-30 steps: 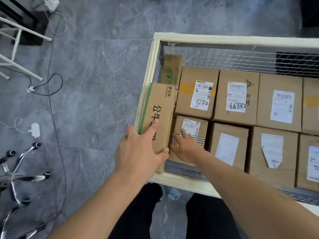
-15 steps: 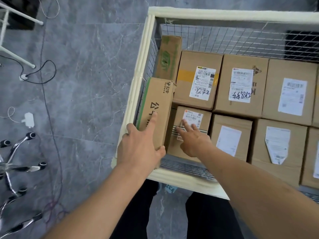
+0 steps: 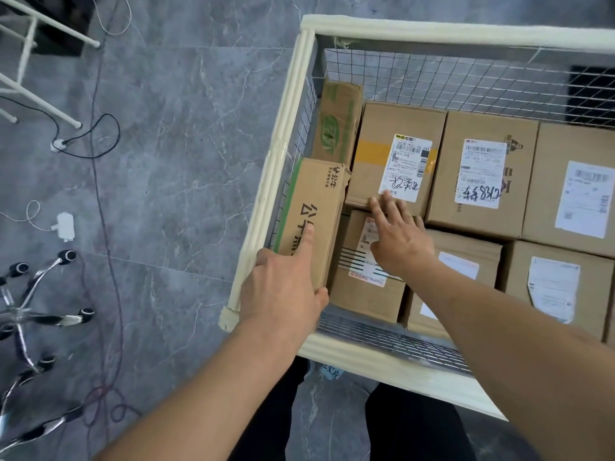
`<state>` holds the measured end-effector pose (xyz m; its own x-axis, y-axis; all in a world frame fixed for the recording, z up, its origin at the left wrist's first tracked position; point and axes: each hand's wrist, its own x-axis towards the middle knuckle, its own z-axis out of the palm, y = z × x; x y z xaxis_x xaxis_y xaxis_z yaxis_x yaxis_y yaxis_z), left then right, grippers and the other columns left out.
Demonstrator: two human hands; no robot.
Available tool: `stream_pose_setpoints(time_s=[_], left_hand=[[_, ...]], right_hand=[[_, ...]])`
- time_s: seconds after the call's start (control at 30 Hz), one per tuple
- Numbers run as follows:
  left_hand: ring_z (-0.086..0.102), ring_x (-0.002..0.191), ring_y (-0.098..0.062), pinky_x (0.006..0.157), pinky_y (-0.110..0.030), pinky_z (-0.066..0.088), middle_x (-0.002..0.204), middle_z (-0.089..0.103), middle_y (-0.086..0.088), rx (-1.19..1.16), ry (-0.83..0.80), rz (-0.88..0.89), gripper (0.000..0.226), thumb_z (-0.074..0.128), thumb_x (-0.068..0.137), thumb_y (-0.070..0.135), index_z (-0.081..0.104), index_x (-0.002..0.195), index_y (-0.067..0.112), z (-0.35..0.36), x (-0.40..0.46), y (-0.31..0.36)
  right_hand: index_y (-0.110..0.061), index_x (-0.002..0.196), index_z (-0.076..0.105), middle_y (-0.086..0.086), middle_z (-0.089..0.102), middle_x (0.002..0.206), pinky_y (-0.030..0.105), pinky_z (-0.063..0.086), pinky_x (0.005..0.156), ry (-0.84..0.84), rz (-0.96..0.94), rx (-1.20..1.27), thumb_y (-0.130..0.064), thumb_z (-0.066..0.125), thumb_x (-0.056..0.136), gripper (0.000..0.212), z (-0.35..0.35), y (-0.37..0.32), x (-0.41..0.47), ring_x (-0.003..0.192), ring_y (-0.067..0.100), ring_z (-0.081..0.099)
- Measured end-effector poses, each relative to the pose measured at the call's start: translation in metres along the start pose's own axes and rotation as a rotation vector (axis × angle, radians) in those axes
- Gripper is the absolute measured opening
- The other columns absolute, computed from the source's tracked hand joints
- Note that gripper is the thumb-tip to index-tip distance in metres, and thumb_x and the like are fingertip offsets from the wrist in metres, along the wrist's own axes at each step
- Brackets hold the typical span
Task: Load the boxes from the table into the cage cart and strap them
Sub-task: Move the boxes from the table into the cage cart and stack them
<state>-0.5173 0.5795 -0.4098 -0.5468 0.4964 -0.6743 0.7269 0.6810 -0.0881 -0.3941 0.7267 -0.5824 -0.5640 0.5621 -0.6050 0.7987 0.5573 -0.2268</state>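
1. The left hand (image 3: 283, 291) grips the near end of a narrow box (image 3: 312, 217) standing on edge against the left mesh wall of the cage cart (image 3: 266, 207), thumb curled round one side and forefinger laid flat along its top
2. The right hand (image 3: 397, 237) lies spread, fingers straight, over a labelled box (image 3: 362, 287) just beside the narrow one, its fingertips touching the next box (image 3: 392, 161) behind
3. More labelled boxes fill the cart in two rows to the right
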Motion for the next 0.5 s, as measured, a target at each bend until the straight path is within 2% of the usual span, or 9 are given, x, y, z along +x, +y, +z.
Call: stream_pose_setpoints(time_s=[0.13, 0.27, 0.37, 0.5], left_hand=[[0.033, 0.061, -0.014, 0.069, -0.033, 0.044, 0.121, 0.046, -0.017, -0.039, -0.029, 0.006, 0.1, 0.064, 0.095, 0.059, -0.01, 0.161, 0.047, 0.008, 0.008, 0.002], [0.043, 0.067, -0.019, 0.071, -0.035, 0.047, 0.124, 0.048, -0.022, -0.031, -0.024, 0.032, 0.113, 0.071, 0.092, 0.057, -0.021, 0.157, 0.049, 0.02, 0.019, 0.006], [0.053, 0.08, -0.024, 0.076, -0.039, 0.055, 0.127, 0.049, -0.024, -0.07, -0.04, 0.041, 0.119, 0.075, 0.089, 0.054, -0.024, 0.154, 0.053, 0.029, 0.027, 0.004], [0.063, 0.094, -0.029, 0.084, -0.04, 0.055, 0.132, 0.048, -0.022, -0.117, -0.07, 0.038, 0.122, 0.076, 0.09, 0.051, -0.031, 0.149, 0.059, 0.041, 0.031, -0.009]], right_hand=[[-0.033, 0.163, -0.016, -0.006, -0.026, 0.17, 0.052, 0.011, 0.129, -0.022, 0.006, 0.017, -0.037, 0.055, 0.102, 0.094, -0.002, 0.002, -0.001, 0.159, 0.027, -0.014], [-0.031, 0.163, -0.018, -0.003, -0.029, 0.169, 0.05, 0.012, 0.129, -0.08, 0.028, 0.01, -0.041, 0.055, 0.102, 0.096, -0.005, -0.004, 0.002, 0.158, 0.03, -0.016], [-0.028, 0.164, -0.015, -0.001, -0.026, 0.17, 0.051, 0.02, 0.126, -0.082, 0.054, 0.023, -0.042, 0.055, 0.103, 0.094, -0.009, -0.013, 0.004, 0.159, 0.034, -0.013], [-0.026, 0.165, -0.01, -0.001, -0.022, 0.171, 0.054, 0.033, 0.121, -0.063, 0.068, 0.038, -0.041, 0.057, 0.102, 0.093, -0.01, -0.017, 0.002, 0.159, 0.035, -0.011]])
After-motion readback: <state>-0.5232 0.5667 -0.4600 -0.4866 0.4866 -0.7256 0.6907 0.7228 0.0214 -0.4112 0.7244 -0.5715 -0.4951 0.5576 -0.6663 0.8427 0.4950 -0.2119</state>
